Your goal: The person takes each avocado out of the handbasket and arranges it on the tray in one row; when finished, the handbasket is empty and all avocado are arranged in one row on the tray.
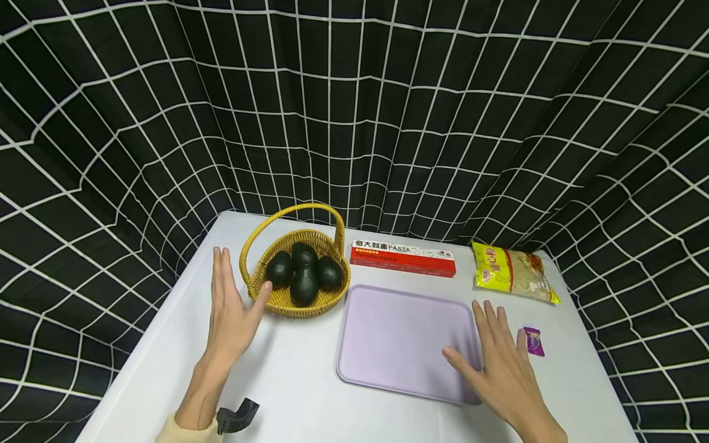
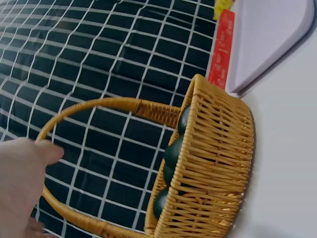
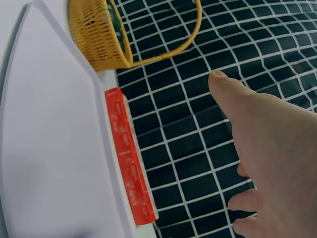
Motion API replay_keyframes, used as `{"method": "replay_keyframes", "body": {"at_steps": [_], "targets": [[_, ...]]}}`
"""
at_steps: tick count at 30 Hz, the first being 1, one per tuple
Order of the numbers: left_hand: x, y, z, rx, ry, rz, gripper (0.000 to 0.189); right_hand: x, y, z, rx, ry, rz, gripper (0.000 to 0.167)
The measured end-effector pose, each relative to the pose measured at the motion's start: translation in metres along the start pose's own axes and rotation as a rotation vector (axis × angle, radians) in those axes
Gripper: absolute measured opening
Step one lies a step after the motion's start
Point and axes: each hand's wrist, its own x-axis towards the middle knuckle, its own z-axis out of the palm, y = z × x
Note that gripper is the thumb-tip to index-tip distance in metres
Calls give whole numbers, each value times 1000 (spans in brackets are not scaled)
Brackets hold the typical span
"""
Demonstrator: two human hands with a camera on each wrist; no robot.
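Observation:
My left hand (image 1: 234, 326) is held with straight fingers and the thumb spread, just left of a yellow wicker basket (image 1: 310, 312). Its thumb overlaps the basket's rim in the head view. Several dark green avocados (image 1: 304, 287) lie in the basket, under its tall arched handle (image 1: 266, 225). My right hand (image 1: 504, 363) has its fingers spread over the right edge of a pale purple tray (image 1: 404, 338). Nothing is held in either hand. A small purple wrapped packet (image 1: 534, 341) lies just right of the right hand's fingers.
Behind the tray lies a red and white pasta box (image 1: 402, 258). A yellow and clear bag of dry food (image 1: 515, 272) sits at the back right of the white table (image 1: 299, 394). Black cloth with a white grid (image 1: 343, 123) hangs round the table's back and sides.

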Motion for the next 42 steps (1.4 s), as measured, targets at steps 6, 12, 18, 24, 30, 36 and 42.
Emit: {"method": "replay_keyframes", "body": {"at_steps": [6,12,18,24,30,36,42], "targets": [[10,-14,1,-229,66,-119,73,5,-4,-1,131,-51,15,99],[15,-27,4,-409,45,-232,54,18,-13,11,305,-33,-1,84],[20,-35,7,-415,129,-212,39,38,-31,28,505,46,-91,68],[22,-40,8,-368,153,-195,38,58,-58,43,605,18,-146,60],[23,-43,10,-366,140,-200,41,77,-86,55,660,-40,-200,56],[22,-45,10,-364,154,-189,43,96,-109,67,801,-131,-221,55],[23,-46,9,-367,179,-182,42,112,-135,80,852,-205,-249,55]]}}
